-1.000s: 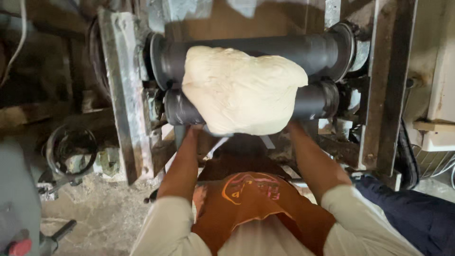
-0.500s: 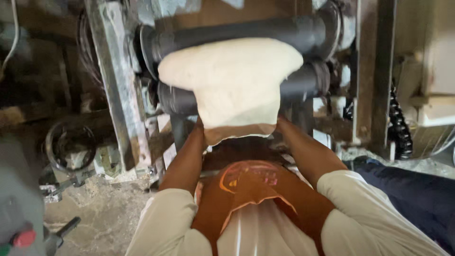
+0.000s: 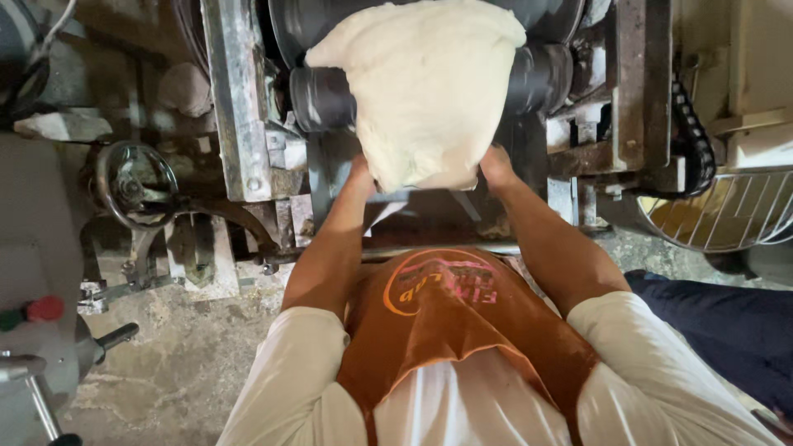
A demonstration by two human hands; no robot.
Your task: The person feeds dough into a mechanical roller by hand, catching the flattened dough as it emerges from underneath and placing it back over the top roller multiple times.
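Between the dark rollers of the machine hangs a pale sheet of dough, draped over the lower roller and sagging toward me. I see my left hand gripping its lower left edge and my right hand gripping the lower right edge, fingers tucked under the dough. Below them sits my orange apron. Off to the left, a metal handwheel stands near the grey steel frame; a wire basket shows at right.
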